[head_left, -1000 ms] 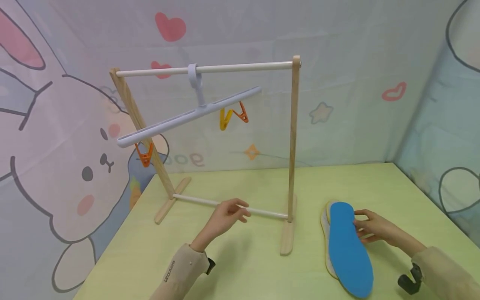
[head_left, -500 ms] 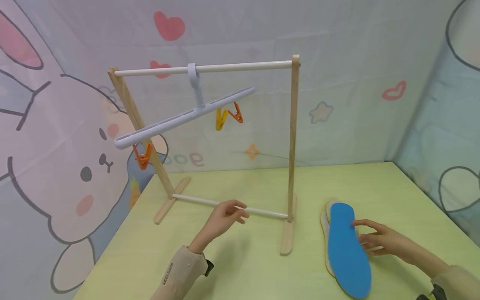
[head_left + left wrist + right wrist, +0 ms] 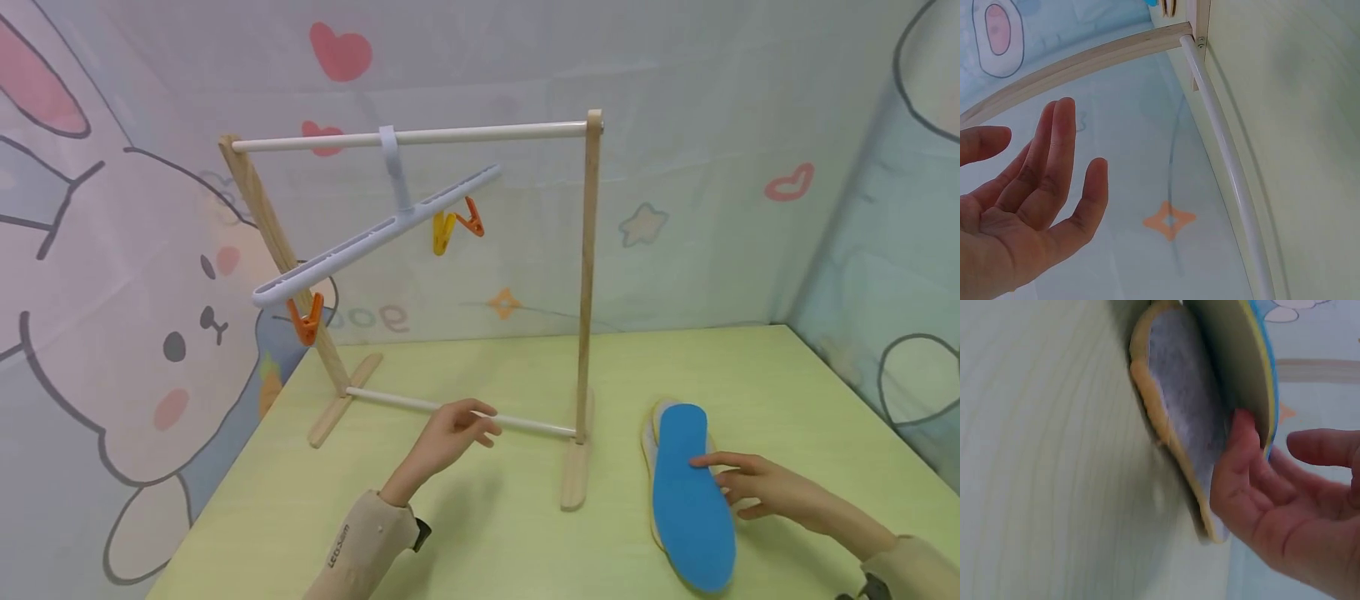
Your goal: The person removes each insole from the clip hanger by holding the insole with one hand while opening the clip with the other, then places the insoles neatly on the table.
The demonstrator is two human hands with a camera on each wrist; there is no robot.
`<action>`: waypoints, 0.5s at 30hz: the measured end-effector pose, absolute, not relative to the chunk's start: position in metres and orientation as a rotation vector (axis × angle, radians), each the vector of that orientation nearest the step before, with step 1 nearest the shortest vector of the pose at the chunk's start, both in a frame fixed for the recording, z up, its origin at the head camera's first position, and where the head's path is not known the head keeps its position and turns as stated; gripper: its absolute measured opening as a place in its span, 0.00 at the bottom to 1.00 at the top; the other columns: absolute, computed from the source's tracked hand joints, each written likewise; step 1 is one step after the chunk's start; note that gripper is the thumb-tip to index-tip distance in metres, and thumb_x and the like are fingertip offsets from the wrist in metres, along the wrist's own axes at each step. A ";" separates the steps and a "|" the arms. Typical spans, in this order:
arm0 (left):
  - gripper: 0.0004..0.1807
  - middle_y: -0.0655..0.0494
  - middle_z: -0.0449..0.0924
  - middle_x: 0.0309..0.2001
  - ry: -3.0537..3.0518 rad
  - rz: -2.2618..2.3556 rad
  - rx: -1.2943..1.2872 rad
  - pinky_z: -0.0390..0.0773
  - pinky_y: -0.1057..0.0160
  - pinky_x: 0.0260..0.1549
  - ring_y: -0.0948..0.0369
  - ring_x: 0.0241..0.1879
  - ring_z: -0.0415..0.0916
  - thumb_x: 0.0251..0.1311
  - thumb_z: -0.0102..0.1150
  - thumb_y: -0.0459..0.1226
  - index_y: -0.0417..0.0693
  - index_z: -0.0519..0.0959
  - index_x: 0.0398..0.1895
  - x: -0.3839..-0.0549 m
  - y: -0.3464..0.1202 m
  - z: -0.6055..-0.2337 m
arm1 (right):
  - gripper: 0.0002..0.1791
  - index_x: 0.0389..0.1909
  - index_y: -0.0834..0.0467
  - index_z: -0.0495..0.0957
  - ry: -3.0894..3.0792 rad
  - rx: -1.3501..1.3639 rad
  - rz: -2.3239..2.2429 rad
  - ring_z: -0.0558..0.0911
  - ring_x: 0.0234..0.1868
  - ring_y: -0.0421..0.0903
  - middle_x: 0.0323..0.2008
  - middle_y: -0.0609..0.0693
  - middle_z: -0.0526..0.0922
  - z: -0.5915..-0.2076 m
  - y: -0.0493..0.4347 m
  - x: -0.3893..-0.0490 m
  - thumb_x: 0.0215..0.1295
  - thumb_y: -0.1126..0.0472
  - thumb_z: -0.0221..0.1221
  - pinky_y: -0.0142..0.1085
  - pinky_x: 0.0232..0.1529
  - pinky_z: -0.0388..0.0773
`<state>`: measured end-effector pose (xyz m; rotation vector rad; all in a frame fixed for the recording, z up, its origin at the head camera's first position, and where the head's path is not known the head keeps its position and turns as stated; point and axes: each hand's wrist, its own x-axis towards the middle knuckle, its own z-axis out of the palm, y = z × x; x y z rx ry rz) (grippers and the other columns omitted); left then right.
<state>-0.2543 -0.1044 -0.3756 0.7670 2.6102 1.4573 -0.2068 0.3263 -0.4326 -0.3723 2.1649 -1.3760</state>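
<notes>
On the right in the head view, a blue insole (image 3: 690, 517) overlaps a second insole with a grey face and yellow edge (image 3: 649, 454). My right hand (image 3: 780, 492) holds the blue insole by its right edge. One digit reaches over the blue top while the other fingers (image 3: 1241, 440) lie at its beige underside. In the right wrist view the blue insole stands tilted up from the grey-faced insole (image 3: 1185, 369) on the table. My left hand (image 3: 446, 437) holds nothing, fingers loosely bent, near the drying rack's lower white bar (image 3: 536, 426).
A wooden drying rack (image 3: 588, 250) stands at the middle left. From its top bar hangs a pale hanger (image 3: 352, 250) with orange clips (image 3: 306, 321) and a yellow clip (image 3: 442, 233). A printed curtain (image 3: 697, 167) encloses the table (image 3: 480, 533).
My right hand has shifted toward me, and its upper digit has moved farther across the blue insole. The insole has slid slightly left. The hanger swings on its hook; my left hand stays in place.
</notes>
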 end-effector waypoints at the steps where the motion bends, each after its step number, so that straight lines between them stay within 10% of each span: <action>1: 0.11 0.47 0.82 0.37 2.609 1.456 0.773 0.74 0.54 0.41 0.56 0.32 0.81 0.62 0.47 0.35 0.42 0.75 0.45 -0.254 -0.104 -0.376 | 0.26 0.65 0.60 0.54 2.165 -0.381 -1.368 0.75 0.46 0.42 0.58 0.54 0.65 -0.433 0.328 -0.207 0.70 0.53 0.39 0.45 0.42 0.73; 7: 0.11 0.47 0.82 0.37 2.605 1.447 0.777 0.74 0.53 0.42 0.56 0.32 0.81 0.62 0.47 0.35 0.42 0.75 0.45 -0.255 -0.105 -0.378 | 0.23 0.64 0.61 0.56 2.247 -0.861 -1.369 0.75 0.46 0.33 0.54 0.28 0.67 -0.437 0.332 -0.210 0.69 0.65 0.40 0.36 0.35 0.76; 15: 0.11 0.47 0.82 0.37 2.597 1.454 0.773 0.74 0.55 0.42 0.57 0.32 0.82 0.62 0.48 0.35 0.42 0.75 0.45 -0.257 -0.104 -0.379 | 0.29 0.54 0.53 0.71 3.069 -1.285 -0.800 0.77 0.35 0.33 0.45 0.41 0.79 -0.448 0.320 -0.208 0.46 0.69 0.63 0.27 0.26 0.72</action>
